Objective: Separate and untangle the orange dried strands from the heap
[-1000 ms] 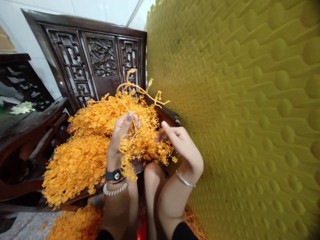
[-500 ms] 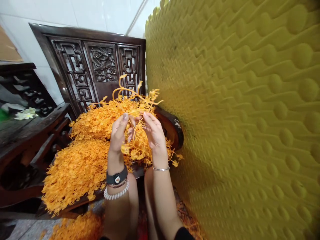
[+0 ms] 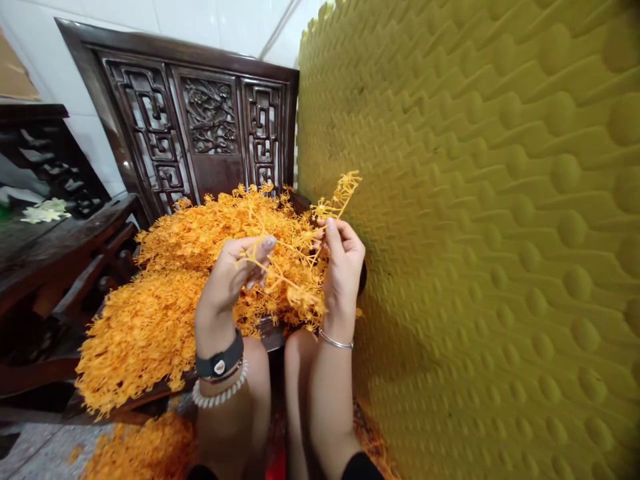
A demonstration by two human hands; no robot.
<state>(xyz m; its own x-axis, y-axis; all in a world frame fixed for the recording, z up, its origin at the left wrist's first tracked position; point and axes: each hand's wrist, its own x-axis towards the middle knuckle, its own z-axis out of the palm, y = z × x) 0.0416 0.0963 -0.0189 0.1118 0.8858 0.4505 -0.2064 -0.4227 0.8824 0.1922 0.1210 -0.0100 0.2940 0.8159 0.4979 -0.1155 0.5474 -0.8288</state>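
A big heap of orange plastic sprigs (image 3: 165,293) covers the seat of a dark carved wooden bench (image 3: 200,120). My left hand (image 3: 233,273) is raised over the heap, its fingers pinched on one end of a branched orange sprig (image 3: 295,250). My right hand (image 3: 343,263) grips the same sprig at its other end, with the tip sticking up toward the yellow wall. A black watch and a white bead bracelet ring my left wrist. A thin silver bangle sits on the right wrist. My knees are just below the hands.
A tall wall of yellow moulded foam (image 3: 480,233) fills the right side, close to my right hand. More orange sprigs (image 3: 135,450) lie on the floor. To the left stands another dark wooden table (image 3: 55,247) with pale flowers (image 3: 45,212) on it.
My hands have drawn apart, stretching a sprig between them. The right hand has shifted right and up toward the foam wall; the left has lowered slightly.
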